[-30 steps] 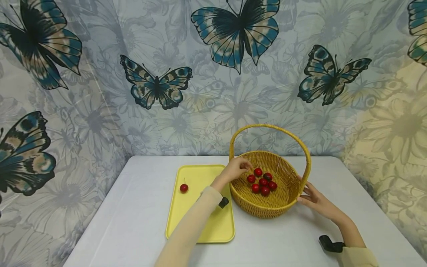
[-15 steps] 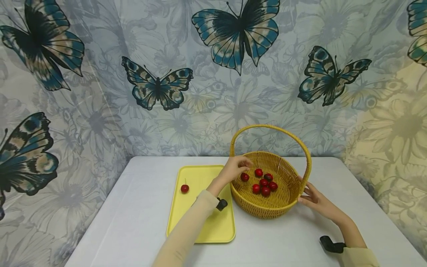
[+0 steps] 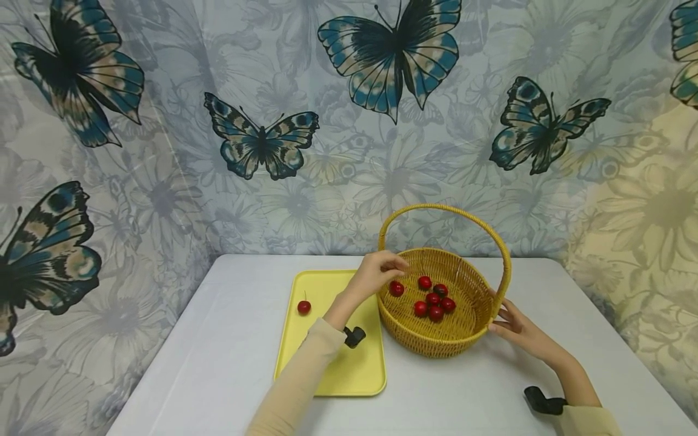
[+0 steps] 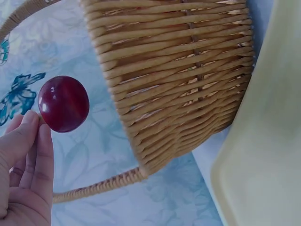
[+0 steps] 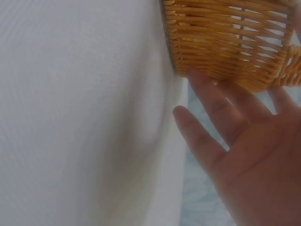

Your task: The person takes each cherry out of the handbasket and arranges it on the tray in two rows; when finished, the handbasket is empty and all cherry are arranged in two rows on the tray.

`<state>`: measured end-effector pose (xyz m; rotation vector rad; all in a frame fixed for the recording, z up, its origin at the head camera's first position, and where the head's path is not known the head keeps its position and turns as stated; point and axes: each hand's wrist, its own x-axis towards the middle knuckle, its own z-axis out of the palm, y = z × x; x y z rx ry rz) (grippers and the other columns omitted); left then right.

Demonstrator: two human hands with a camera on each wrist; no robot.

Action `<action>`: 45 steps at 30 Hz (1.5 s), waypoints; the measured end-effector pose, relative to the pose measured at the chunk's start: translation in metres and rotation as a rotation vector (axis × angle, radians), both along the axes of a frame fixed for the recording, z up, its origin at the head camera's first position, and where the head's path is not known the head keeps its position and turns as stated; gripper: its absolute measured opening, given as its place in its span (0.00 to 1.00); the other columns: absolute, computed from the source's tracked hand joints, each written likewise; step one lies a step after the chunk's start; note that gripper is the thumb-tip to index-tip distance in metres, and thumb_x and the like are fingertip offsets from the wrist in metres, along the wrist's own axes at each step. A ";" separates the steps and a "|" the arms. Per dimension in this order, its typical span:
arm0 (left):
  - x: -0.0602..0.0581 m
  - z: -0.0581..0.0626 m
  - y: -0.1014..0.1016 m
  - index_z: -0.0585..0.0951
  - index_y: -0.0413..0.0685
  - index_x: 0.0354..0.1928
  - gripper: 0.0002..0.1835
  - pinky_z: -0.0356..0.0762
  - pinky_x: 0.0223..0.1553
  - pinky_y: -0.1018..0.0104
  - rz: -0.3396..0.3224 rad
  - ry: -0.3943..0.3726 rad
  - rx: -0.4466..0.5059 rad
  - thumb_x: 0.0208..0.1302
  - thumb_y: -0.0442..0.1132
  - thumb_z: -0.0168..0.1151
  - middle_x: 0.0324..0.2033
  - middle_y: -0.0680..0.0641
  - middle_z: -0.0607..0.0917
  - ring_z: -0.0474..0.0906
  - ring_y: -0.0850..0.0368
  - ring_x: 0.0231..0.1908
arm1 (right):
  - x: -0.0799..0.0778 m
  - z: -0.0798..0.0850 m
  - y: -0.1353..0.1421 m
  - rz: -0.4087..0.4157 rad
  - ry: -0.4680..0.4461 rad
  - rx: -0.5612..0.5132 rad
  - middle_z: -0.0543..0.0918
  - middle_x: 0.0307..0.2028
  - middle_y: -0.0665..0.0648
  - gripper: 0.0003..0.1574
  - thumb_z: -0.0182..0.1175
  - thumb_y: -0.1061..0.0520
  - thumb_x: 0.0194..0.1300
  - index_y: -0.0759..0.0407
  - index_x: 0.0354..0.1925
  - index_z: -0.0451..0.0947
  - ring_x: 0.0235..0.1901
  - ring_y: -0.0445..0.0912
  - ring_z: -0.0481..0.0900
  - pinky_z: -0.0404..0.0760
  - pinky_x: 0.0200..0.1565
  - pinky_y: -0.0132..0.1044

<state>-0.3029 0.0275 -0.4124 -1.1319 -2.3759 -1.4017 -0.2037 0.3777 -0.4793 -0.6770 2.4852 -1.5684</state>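
My left hand [image 3: 376,272] is over the left side of the yellow wicker basket [image 3: 420,346]. Its thumb and fingertips pinch the stem of a dark red cherry [image 4: 64,104], which hangs above the basket's rim level in the left wrist view. In the head view that held cherry [image 3: 396,288] overlaps the basket's inside, left of several other cherries [image 3: 435,313] lying on its floor. On the basket's right, my right hand [image 3: 520,332] rests against the wall with fingers extended. The right wrist view has those fingertips at the wicker side [image 5: 225,42].
A yellow tray [image 3: 349,387] lies left of the basket, partly under my left forearm. One cherry [image 3: 304,307] with its stem up sits on it. The tall arched handle [image 3: 436,207] spans the basket. Behind the white table [image 3: 180,375] hangs a butterfly-patterned cloth [image 3: 354,218].
My left hand has shifted left, carrying the cherry away from the others toward the basket's left rim. My right hand stays at the basket's side.
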 end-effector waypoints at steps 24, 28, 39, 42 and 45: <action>0.025 0.005 -0.073 0.85 0.48 0.39 0.08 0.79 0.34 0.74 0.128 -0.012 0.022 0.56 0.33 0.65 0.32 0.49 0.84 0.80 0.63 0.31 | 0.000 0.000 -0.001 0.008 0.025 -0.005 0.37 0.65 0.81 0.46 0.49 0.66 0.68 0.64 0.72 0.31 0.53 0.25 0.68 0.74 0.48 0.23; 0.024 0.000 -0.087 0.86 0.49 0.38 0.08 0.79 0.33 0.73 0.158 -0.020 0.022 0.55 0.33 0.65 0.33 0.50 0.85 0.80 0.63 0.31 | 0.000 0.000 -0.001 0.007 0.020 -0.001 0.38 0.65 0.81 0.46 0.49 0.66 0.68 0.63 0.72 0.31 0.53 0.26 0.69 0.75 0.47 0.23; 0.013 -0.025 -0.124 0.86 0.51 0.39 0.09 0.80 0.37 0.71 0.251 -0.131 -0.005 0.55 0.35 0.66 0.36 0.50 0.85 0.81 0.62 0.33 | 0.000 0.000 -0.002 0.002 0.016 0.000 0.39 0.65 0.82 0.46 0.49 0.66 0.68 0.63 0.72 0.31 0.52 0.26 0.69 0.75 0.46 0.24; 0.009 -0.032 -0.131 0.86 0.48 0.39 0.08 0.80 0.36 0.71 0.267 -0.153 -0.014 0.55 0.34 0.66 0.36 0.49 0.85 0.81 0.61 0.33 | 0.000 0.001 -0.003 0.001 0.012 0.000 0.40 0.65 0.82 0.46 0.48 0.66 0.69 0.63 0.72 0.31 0.52 0.26 0.70 0.75 0.46 0.24; 0.006 -0.038 -0.137 0.85 0.44 0.38 0.08 0.80 0.35 0.70 0.282 -0.174 -0.029 0.55 0.33 0.66 0.34 0.49 0.85 0.81 0.60 0.32 | 0.000 0.001 -0.003 0.007 0.012 -0.004 0.39 0.65 0.83 0.46 0.48 0.66 0.69 0.63 0.72 0.30 0.52 0.26 0.70 0.75 0.46 0.24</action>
